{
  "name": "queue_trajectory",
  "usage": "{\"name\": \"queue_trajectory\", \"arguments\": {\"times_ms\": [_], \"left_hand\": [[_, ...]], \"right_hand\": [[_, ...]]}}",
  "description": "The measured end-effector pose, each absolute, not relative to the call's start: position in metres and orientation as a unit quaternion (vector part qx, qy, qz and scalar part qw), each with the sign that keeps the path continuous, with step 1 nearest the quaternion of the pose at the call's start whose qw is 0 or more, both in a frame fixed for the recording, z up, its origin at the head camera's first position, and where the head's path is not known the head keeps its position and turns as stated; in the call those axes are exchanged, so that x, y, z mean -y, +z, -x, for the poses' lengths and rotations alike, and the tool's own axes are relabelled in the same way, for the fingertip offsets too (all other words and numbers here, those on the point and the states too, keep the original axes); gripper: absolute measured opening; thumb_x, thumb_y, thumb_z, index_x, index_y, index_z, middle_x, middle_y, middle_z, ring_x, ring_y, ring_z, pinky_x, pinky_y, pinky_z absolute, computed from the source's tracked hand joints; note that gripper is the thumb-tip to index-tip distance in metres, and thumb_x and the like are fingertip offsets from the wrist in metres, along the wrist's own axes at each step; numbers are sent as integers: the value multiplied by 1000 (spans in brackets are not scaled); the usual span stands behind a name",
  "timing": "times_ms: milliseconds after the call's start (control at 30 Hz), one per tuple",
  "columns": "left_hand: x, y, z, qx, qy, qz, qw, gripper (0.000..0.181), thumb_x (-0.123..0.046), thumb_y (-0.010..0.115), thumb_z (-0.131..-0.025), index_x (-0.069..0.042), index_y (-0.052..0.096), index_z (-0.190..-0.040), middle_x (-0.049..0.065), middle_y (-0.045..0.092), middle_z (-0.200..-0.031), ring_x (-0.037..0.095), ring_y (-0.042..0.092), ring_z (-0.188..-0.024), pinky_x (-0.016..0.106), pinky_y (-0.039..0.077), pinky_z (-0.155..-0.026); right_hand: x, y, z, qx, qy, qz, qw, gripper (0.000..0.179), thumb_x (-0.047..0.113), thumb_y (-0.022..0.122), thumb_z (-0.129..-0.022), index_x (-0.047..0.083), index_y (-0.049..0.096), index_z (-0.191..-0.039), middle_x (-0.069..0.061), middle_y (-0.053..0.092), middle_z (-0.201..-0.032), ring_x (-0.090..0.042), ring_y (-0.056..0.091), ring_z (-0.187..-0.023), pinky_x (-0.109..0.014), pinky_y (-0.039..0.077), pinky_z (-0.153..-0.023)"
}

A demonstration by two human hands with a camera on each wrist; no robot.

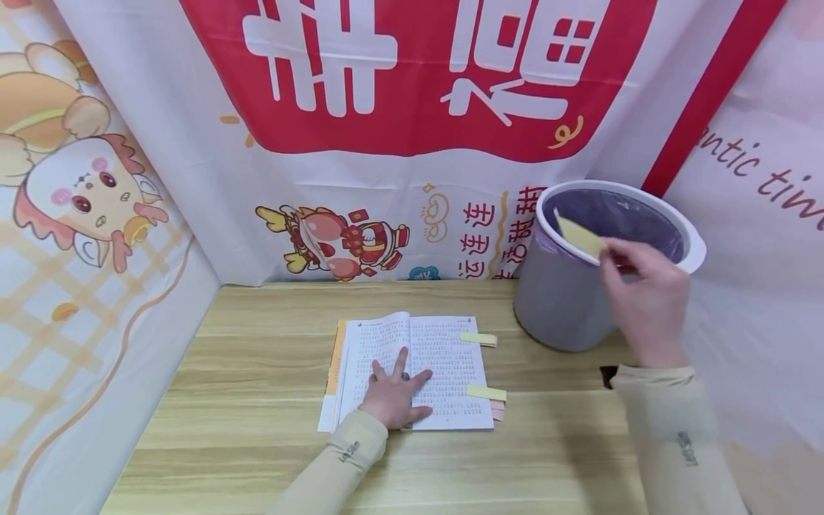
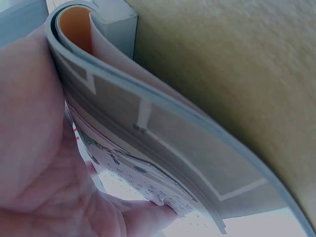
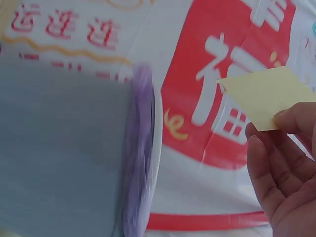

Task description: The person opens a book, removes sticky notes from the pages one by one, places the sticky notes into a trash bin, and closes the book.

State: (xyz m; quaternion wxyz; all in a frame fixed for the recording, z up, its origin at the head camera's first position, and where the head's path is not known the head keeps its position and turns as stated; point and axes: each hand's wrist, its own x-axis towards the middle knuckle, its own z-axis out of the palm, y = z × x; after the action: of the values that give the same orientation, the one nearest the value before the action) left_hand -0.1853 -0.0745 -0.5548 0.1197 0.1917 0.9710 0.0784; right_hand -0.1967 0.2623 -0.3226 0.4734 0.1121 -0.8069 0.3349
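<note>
A round grey bin with white rim and purple plastic liner stands below the right hand. An open white-paged book lies under the left hand, palm down, fingers spread across the fold. The right forearm extends forward; its fingertips pinch a yellow paper note over the bin opening.
</note>
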Motion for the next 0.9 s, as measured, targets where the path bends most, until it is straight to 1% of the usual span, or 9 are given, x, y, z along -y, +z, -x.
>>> {"name": "queue_trajectory", "arguments": {"times_ms": [167,233,300,367,467,533,567,733,900], "left_hand": [[74,-555,185,-972,70,-193,116,73,-68,57,-88,-37,40,-152,20,2,-164,76,20,-124,70,37,-100],[74,-555,184,-972,69,-193,117,73,-68,57,-88,-37,40,-152,20,2,-164,75,20,-124,70,37,-100],[74,-555,184,-972,69,-192,120,73,-68,56,-88,-37,39,-152,20,2,-164,75,20,-125,70,37,-100],[74,-555,184,-971,70,-192,120,73,-68,56,-88,-37,39,-152,20,2,-164,75,20,-124,70,37,-100],[74,-555,184,-971,69,-192,121,74,-68,56,-88,-37,39,-152,20,2,-164,75,20,-125,70,37,-101],[74,-554,184,-972,68,-191,120,74,-68,56,-88,-37,39,-152,20,2,-164,75,21,-125,70,37,-101],[74,-554,184,-972,67,-191,120,74,-68,56,-88,-37,39,-152,20,2,-164,75,21,-125,70,37,-101],[74,-553,184,-972,64,-191,119,74,-68,57,-88,-37,39,-152,20,2,-164,75,21,-124,70,37,-101],[74,-554,184,-972,62,-190,121,74,-69,56,-88,-37,39,-152,19,2,-164,75,21,-124,70,37,-101]], "right_hand": [[-287,-312,219,861,311,-22,402,26,18,66,-93,5,75,-115,-15,74,-102,16,51,-76,-1,42,-74],[-296,-312,229,880,300,2,369,29,21,64,-94,6,74,-118,-14,73,-104,7,54,-77,0,41,-73],[-305,-314,240,893,285,10,348,30,21,63,-95,5,73,-118,-17,73,-104,-7,60,-80,-2,40,-72],[-313,-317,248,904,271,16,330,31,20,61,-96,2,72,-119,-20,72,-104,-22,64,-84,-11,46,-76],[-324,-319,259,921,250,22,299,33,19,58,-97,-1,70,-121,-25,70,-106,-36,65,-90,-34,54,-81],[-329,-319,264,929,242,22,279,34,19,56,-98,-3,68,-122,-28,69,-107,-40,65,-92,-50,53,-82],[-331,-319,266,932,240,21,270,34,18,56,-98,-4,67,-122,-29,68,-107,-41,65,-93,-54,52,-83],[-337,-320,273,946,226,11,230,36,20,55,-100,-6,67,-120,-30,68,-104,-42,64,-92,-54,52,-80],[-338,-323,274,949,213,-6,232,38,25,53,-100,-6,70,-114,-28,70,-98,-42,65,-88,-52,49,-75]]}}
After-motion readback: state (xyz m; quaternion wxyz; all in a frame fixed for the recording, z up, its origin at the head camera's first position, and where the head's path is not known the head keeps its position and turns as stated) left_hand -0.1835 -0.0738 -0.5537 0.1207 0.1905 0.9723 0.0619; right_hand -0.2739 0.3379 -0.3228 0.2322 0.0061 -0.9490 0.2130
